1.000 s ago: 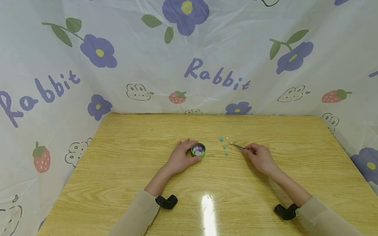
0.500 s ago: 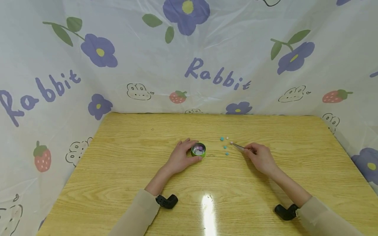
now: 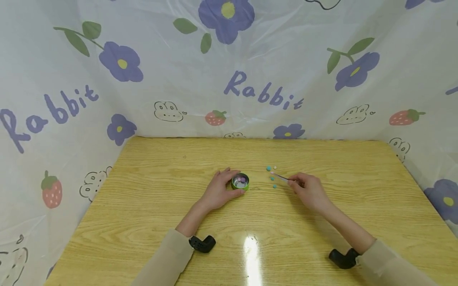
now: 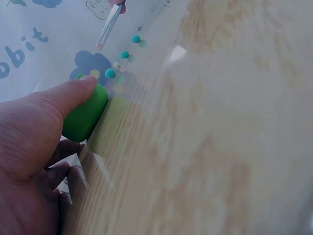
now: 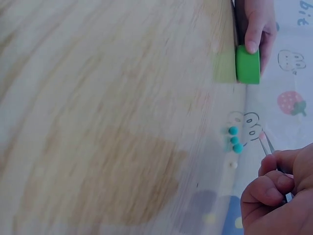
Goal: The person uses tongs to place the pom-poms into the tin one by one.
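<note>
My left hand (image 3: 217,192) holds a small round green tin (image 4: 85,117) on the table, thumb at its near side and fingers at its far side. Inside it lie a purple bead (image 3: 243,180) and a smaller pinkish one. My right hand (image 3: 311,190) pinches metal tweezers (image 3: 280,177), whose tips hold a small pink bead (image 3: 272,172). In the right wrist view that bead (image 5: 262,135) shows raised above the table. Close by lie blue beads (image 3: 268,169) and a white bead (image 3: 275,167), to the right of the tin.
Everything lies on a wood-grain table (image 3: 171,159). Behind it hangs a white curtain (image 3: 200,87) printed with flowers, strawberries and rabbits. A light reflection shines on the tabletop near the front. Black wrist devices (image 3: 202,244) sit at both sleeves.
My right hand has moved left with the tweezers, carrying the pink bead from its spot on the table toward the tin, now among the blue beads in view. My left hand keeps still.
</note>
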Demonstrator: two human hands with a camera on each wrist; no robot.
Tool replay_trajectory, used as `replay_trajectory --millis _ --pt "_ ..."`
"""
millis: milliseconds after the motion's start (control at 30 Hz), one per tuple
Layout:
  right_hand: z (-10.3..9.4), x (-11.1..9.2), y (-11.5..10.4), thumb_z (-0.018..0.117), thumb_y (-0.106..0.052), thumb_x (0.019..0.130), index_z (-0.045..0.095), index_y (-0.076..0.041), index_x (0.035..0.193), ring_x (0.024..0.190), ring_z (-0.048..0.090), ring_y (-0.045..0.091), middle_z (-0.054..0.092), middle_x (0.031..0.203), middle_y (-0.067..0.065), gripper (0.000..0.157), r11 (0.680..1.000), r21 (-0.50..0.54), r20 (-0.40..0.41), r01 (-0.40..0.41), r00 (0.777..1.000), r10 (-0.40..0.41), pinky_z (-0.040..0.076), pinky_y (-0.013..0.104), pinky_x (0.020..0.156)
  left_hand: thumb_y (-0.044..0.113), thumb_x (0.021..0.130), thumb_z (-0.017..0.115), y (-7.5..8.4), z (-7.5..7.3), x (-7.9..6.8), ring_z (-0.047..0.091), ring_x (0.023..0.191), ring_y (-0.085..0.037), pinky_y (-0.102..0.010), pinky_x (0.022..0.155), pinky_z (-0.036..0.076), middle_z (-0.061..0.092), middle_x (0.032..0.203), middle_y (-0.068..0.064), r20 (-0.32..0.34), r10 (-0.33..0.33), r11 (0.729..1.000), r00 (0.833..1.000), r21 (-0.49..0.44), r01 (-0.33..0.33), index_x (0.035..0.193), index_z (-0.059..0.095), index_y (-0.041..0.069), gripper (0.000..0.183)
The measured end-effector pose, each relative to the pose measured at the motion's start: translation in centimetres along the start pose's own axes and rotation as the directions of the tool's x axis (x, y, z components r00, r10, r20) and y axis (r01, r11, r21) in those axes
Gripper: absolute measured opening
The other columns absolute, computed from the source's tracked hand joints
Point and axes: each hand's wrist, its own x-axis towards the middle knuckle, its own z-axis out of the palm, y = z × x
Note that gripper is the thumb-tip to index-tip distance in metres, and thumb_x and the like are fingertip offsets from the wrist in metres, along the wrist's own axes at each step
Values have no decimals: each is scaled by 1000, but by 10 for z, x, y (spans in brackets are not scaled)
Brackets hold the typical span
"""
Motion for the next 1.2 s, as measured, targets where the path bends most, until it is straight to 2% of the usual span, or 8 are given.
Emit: replay_trajectory --millis 333,533,767,1200 --pt "7 1 -12 59 -15 95 68 -4 102 47 41 14 59 68 8 16 999 26 3 24 1000 -24 33 25 39 38 82 74 1 1 0 30 137 -31 -48 114 7 51 137 -7 -7 3 1000 1000 1 -3 137 51 8 67" --pt "12 3 -20 59 -13 95 68 -3 102 50 42 15 59 68 8 15 997 61 14 38 999 -39 34 25 41 41 82 73 1 2 1 28 138 -26 -44 115 7 50 138 -5 10 -28 999 1000 26 28 138 50 11 68" --pt "25 5 -30 60 -12 94 69 -2 100 51 44 14 57 66 4 15 992 115 35 48 998 -52 35 25 42 39 82 74 2 1 1 29 138 -29 -47 115 8 51 137 -7 4 -7 1000 1000 24 7 138 50 9 68" --pt "47 8 -44 60 -11 94 69 -3 99 54 46 15 57 66 4 13 987 154 79 49 995 -62 37 24 45 40 82 73 2 0 1 30 137 -30 -47 115 9 51 137 -7 0 -13 999 1000 36 13 138 50 9 67"
